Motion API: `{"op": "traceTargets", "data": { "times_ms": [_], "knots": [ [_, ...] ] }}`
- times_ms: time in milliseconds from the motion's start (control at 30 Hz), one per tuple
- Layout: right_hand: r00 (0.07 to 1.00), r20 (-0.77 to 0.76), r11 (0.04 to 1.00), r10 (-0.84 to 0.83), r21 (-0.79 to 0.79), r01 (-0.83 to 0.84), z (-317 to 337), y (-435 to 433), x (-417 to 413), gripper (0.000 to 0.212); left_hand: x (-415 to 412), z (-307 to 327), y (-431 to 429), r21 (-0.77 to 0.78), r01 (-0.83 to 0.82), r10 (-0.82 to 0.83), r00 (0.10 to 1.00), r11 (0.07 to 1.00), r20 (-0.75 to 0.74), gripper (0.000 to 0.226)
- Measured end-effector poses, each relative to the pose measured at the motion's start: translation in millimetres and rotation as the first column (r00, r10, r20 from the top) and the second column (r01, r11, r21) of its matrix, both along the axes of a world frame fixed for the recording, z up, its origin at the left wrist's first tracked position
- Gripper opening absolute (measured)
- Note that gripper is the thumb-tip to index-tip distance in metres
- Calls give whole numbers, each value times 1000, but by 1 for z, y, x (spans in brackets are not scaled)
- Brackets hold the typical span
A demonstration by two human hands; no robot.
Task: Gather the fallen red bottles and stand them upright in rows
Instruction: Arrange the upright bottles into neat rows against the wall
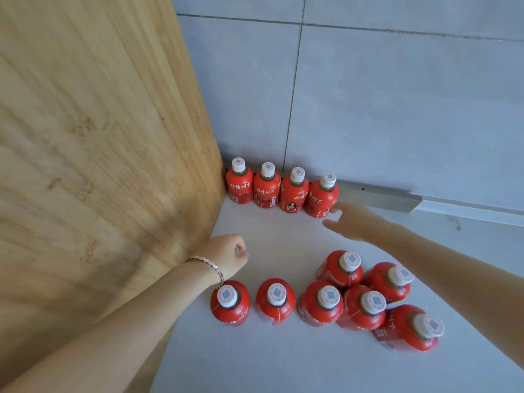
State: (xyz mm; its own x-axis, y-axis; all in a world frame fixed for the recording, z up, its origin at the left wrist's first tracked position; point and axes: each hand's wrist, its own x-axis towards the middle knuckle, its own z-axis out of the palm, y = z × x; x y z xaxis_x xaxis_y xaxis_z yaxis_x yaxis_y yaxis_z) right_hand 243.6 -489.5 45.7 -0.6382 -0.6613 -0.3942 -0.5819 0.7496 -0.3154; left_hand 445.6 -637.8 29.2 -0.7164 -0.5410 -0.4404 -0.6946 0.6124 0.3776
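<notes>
Several red bottles with white caps stand upright in a row against the back wall, from the leftmost (pixel 239 184) to the rightmost (pixel 323 197). My right hand (pixel 347 219) is blurred, fingers apart, just right of that rightmost bottle and holding nothing. A nearer group of several upright red bottles runs from the left one (pixel 230 303) to a cluster at the right (pixel 364 306). My left hand (pixel 226 255), with a bracelet on the wrist, hovers above the near left bottle, fingers curled in, nothing held.
A tall wooden panel (pixel 99 151) closes off the left side. The grey tiled wall (pixel 382 109) stands behind, with a metal strip (pixel 380 198) at its base. The white floor (pixel 283 231) lies bare between the two bottle groups.
</notes>
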Motion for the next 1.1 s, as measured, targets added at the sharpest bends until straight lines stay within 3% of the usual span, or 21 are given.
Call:
{"op": "traceTargets", "data": {
  "times_ms": [100, 267, 433, 567, 800, 1000, 1100],
  "knots": [
    [990, -94, 968, 100, 238, -76, -3, 35, 21, 47, 15, 6, 16, -40, 91, -84, 984, 995, 156, 31],
    [995, -87, 984, 53, 176, -37, -20, 50, 39, 37, 41, 3, 34, -122, 207, -156, 930, 971, 334, 30],
    [996, -72, 998, -50, 45, 53, -32, 32, 45, 35, 44, -7, 25, -80, 0, 8, 994, 997, 107, 26],
    [996, -34, 995, -78, -58, 76, -32, -2, 48, 37, 19, -10, 2, -107, -174, 171, 985, 979, -36, 22],
    [996, -28, 987, -87, -135, 83, -28, -78, 46, 39, -45, -17, -50, -175, -275, 262, 960, 945, -95, 31],
    [984, 111, 959, -137, -232, 160, -49, -97, 48, 45, -68, -31, -67, -158, -268, 221, 940, 951, -261, 30],
    [953, 222, 947, -208, -197, 253, -57, -95, 43, 62, -72, -37, -57, -244, -331, 296, 940, 911, -170, 53]
  ]
}}
